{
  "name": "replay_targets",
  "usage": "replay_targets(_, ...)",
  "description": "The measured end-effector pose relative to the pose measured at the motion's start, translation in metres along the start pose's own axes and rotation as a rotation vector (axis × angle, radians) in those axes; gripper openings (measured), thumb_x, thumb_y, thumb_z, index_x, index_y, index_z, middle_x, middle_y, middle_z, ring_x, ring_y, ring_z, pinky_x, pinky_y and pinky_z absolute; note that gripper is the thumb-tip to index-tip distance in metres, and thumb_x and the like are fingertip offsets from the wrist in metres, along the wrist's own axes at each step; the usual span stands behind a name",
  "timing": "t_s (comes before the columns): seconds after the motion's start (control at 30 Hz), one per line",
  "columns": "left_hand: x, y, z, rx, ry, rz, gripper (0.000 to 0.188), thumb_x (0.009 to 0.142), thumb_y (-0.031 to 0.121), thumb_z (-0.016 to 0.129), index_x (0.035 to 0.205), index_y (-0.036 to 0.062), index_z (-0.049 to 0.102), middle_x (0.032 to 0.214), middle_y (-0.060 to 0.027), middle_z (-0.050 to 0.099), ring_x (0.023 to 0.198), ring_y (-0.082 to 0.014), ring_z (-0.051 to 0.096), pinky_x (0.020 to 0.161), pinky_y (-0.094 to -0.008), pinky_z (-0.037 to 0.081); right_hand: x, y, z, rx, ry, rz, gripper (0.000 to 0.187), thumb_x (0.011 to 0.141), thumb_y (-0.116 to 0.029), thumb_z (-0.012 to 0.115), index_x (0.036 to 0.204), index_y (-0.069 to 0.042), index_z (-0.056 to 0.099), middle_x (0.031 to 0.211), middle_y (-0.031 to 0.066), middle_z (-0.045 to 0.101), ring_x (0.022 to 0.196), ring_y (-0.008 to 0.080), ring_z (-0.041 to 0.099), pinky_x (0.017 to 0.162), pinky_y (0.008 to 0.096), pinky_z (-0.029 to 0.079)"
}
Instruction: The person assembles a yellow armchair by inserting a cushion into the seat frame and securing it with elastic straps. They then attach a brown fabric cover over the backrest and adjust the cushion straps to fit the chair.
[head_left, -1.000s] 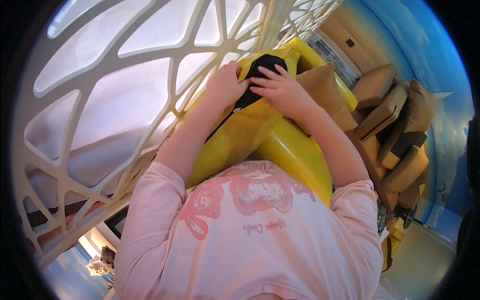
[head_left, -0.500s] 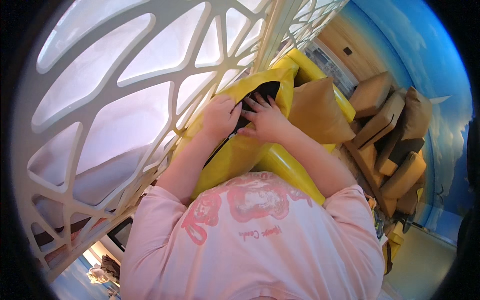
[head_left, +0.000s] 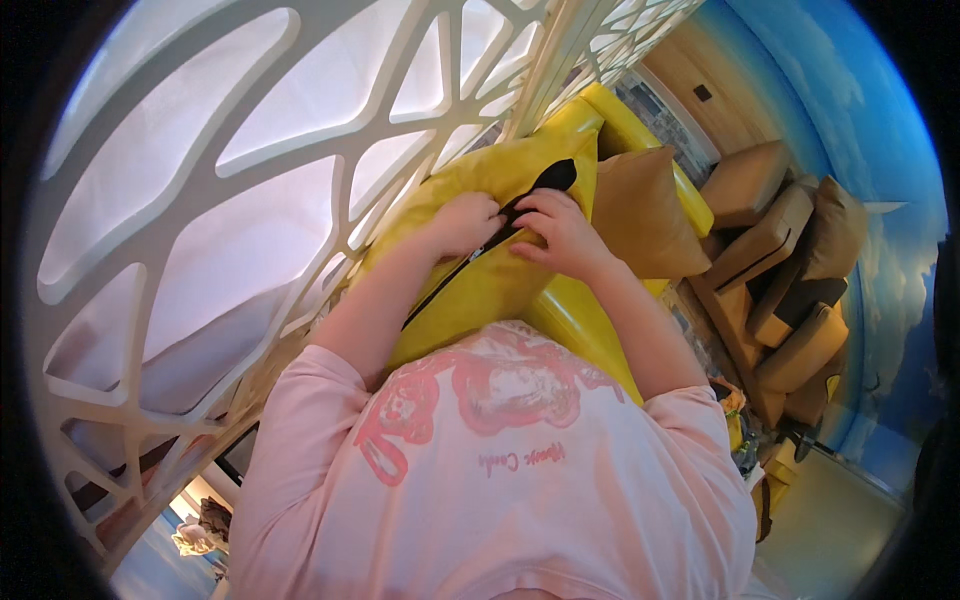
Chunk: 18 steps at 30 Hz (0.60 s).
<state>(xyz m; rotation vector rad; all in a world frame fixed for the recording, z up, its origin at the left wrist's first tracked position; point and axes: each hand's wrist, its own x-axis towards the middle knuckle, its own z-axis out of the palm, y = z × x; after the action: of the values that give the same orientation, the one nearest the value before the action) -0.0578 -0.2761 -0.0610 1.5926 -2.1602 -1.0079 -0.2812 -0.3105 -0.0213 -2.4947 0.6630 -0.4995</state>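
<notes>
A glossy yellow cushion cover (head_left: 478, 312) lies in front of me, plump as if stuffed. A dark zipper (head_left: 436, 292) runs diagonally across it. Toward its far end the zipper gapes, and a black inside (head_left: 556, 177) shows through. My left hand (head_left: 466, 222) is closed on the left edge of the gap, fingertips curled at the zipper. My right hand (head_left: 566, 232) bends its fingers over the opposite edge, a short way from the left. A small metallic zipper pull (head_left: 477, 255) shows just below the left fingers.
A white lattice partition (head_left: 195, 180) stands close on the left. Beyond the cover, to the right, are a tan pillow (head_left: 645, 220) and a yellow sofa arm (head_left: 665, 160). Brown cushions (head_left: 760, 235) are heaped farther right, before a sky-blue wall (head_left: 890, 130).
My right hand has come out of the black opening onto its edge, its fingers now curled. The gap has narrowed, and the cover looks flatter on top.
</notes>
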Motion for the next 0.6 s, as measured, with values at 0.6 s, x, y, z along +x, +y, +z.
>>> replay_targets(0.6, -0.006, 0.004, 0.005, -0.491, 0.312, -0.107, 0.033, 0.096, 0.028, 0.056, 0.085, -0.0017, 0.066, 0.09, -0.0233, 0.064, 0.087, -0.0395, 0.062, 0.078, -0.0465, 0.047, 0.017, -0.02, 0.033, -0.251, 0.377, -0.068, 0.017, 0.069, -0.021, 0.082, 0.078, -0.017, 0.068, 0.085, -0.0031, 0.065, 0.091, 0.0208, 0.06, 0.096, 0.0451, 0.04)
